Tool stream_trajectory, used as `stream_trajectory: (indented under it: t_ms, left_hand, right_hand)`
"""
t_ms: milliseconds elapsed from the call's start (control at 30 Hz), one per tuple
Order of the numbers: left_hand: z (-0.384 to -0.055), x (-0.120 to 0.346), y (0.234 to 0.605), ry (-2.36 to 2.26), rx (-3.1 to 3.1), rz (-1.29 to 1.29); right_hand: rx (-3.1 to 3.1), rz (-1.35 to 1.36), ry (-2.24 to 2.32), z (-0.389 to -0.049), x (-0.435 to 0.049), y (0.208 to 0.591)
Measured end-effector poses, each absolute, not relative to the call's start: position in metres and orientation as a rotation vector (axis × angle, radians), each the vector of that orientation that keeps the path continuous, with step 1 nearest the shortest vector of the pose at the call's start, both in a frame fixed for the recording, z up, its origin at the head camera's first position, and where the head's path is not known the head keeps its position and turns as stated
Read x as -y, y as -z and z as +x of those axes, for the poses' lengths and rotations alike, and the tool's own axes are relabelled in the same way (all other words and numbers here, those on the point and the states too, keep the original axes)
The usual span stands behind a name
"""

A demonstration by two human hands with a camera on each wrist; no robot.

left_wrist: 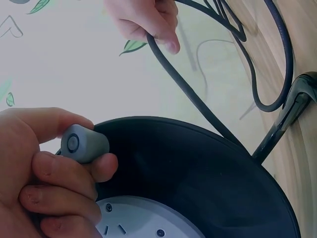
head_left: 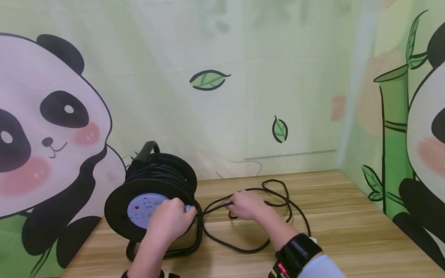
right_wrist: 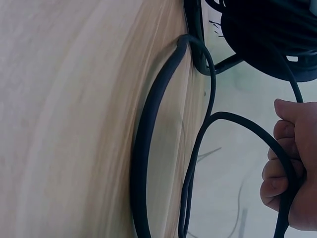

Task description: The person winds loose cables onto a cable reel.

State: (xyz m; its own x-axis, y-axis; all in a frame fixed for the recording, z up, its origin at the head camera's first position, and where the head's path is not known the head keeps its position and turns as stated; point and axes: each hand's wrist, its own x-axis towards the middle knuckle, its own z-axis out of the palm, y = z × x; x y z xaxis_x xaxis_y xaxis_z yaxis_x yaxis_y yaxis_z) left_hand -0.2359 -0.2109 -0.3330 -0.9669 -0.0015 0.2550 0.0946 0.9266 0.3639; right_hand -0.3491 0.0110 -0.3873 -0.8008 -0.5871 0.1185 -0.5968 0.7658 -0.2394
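Note:
A black cable reel (head_left: 116,208) stands on its tube frame, with black cord wound round its drum and a blue socket panel (head_left: 139,210) on the near side. My left hand (head_left: 170,220) pinches the grey crank knob (left_wrist: 86,145) on the reel's face between thumb and fingers. To the right of the reel, my right hand (head_left: 247,204) grips the black cable (left_wrist: 185,89) in curled fingers. From that fist the cable runs to the drum. Its loose part lies in loops (head_left: 240,251) on the tabletop around and beyond the right hand.
The wood-grain table (head_left: 347,224) reaches back to a printed cloth backdrop (head_left: 243,96) with pandas and leaves. A carrying handle (head_left: 144,152) rises above the reel, and the bent stand tube (head_left: 184,251) rests on the table near the left forearm.

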Motion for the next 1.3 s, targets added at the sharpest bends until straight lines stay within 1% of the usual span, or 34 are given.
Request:
stream_trajectory:
  t_ms: [200, 333, 467, 600, 733, 867, 1067, 1167, 1300]
  left_hand:
    - [-0.235, 0.21, 0.334, 0.517, 2.921, -0.035]
    - [-0.235, 0.209, 0.333, 0.492, 2.966, -0.018]
    - [-0.233, 0.208, 0.334, 0.501, 2.969, 0.006]
    - [-0.233, 0.208, 0.335, 0.494, 2.969, 0.021]
    - [-0.237, 0.209, 0.339, 0.423, 3.021, -0.019]
    - [-0.239, 0.209, 0.342, 0.361, 3.066, -0.023]
    - [-0.237, 0.209, 0.337, 0.417, 3.035, -0.014]
    - [-0.237, 0.208, 0.337, 0.413, 3.02, -0.018]
    - [-0.237, 0.207, 0.338, 0.385, 2.996, -0.029]
  right_hand:
    - [2.914, 0.951, -0.379, -0.343, -0.004, 0.387]
    - [2.869, 0.795, -0.312, -0.342, -0.012, 0.379]
    - [2.839, 0.647, -0.264, -0.345, -0.031, 0.369]
    - [2.838, 0.628, -0.235, -0.349, -0.052, 0.358]
    - [2.84, 0.541, -0.207, -0.357, -0.09, 0.349]
    - [2.789, 0.521, -0.153, -0.364, -0.129, 0.343]
    - [2.738, 0.4, -0.102, -0.369, -0.171, 0.333]
    - [2.699, 0.367, -0.027, -0.37, -0.182, 0.326]
    - [2.621, 0.374, 0.158, -0.375, -0.181, 0.322]
